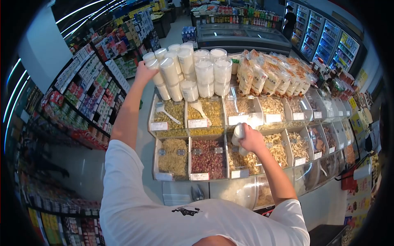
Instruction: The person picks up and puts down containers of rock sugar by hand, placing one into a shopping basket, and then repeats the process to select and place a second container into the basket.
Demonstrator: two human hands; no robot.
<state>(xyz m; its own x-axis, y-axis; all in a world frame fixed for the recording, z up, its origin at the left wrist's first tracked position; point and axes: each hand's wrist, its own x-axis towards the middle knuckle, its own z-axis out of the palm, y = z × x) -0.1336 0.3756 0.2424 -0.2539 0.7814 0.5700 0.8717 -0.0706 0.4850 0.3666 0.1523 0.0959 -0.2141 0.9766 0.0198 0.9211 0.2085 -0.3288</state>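
My left hand (145, 74) reaches to the far left of a cluster of stacked white jars (168, 65) with pale lids. Its fingers curl against the side of an end jar (152, 64); part of the grip is hidden. My right hand (252, 140) is closed round another white jar (239, 132) with a pale lid, held upright above the front row of the dried-goods bins. Under it, a bin of pale dried slices (246, 164) is partly covered by the hand and jar. White scoops (169, 113) rest on the yellow-green dried goods in the back row.
Clear-lidded bins (207, 158) run across the stand, with price labels along their fronts. Packed bags (273, 78) stand behind them on the right. Stocked shelves (88, 88) line the left side. Beyond are a chest freezer (242, 37), lit drink fridges and a person (289, 20) in dark clothes.
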